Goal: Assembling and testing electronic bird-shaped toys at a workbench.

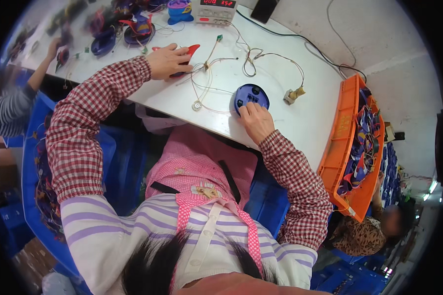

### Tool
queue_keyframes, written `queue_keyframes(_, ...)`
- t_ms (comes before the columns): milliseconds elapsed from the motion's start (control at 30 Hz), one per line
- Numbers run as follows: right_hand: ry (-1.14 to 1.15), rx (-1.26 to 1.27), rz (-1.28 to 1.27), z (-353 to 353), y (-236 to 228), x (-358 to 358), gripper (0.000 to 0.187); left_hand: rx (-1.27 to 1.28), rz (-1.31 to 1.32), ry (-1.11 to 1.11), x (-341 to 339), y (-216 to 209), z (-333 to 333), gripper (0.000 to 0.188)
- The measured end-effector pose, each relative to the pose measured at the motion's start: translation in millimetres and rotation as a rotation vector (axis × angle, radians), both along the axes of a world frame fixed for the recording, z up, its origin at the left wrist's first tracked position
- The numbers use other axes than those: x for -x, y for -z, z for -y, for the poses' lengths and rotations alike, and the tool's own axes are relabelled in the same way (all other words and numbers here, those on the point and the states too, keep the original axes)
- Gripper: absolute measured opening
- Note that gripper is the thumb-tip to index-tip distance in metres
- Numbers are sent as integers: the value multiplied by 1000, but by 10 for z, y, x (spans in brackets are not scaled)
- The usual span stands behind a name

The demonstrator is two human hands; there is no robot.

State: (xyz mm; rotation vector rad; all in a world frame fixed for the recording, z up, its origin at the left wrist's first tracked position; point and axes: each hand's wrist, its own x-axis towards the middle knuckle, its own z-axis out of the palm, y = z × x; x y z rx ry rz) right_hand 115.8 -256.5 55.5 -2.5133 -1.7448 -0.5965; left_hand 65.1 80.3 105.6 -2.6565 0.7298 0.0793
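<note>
My left hand (pixel 168 62) lies over a toy part with red pointed tips (pixel 194 49), its fingers bent round it; most of that part is hidden beneath the palm. To the right, my right hand (pixel 256 120) has its fingers closed at the near edge of a round blue plastic base (pixel 251 92). This base lies flat with its hollows and dark fittings facing up. Thin wires run from it leftward to a small round metal disc (pixel 197 105) and toward the part under my left hand. A small green circuit board (pixel 219 38) sits at a wire's end.
A power supply (pixel 215 12) with a lit display stands at the back, beside a blue tub (pixel 179 11). Its leads reach a yellowish block (pixel 294 95). An orange crate (pixel 339 142) of toy parts stands right. Further toys (pixel 139 32) and a co-worker's hand (pixel 54 49) are left.
</note>
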Motion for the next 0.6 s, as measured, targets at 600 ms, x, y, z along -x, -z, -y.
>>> queue_keyframes(600, 705, -747, -667, 654, -39, -1235, 39, 978, 150, -309, -232, 262, 1313, 33)
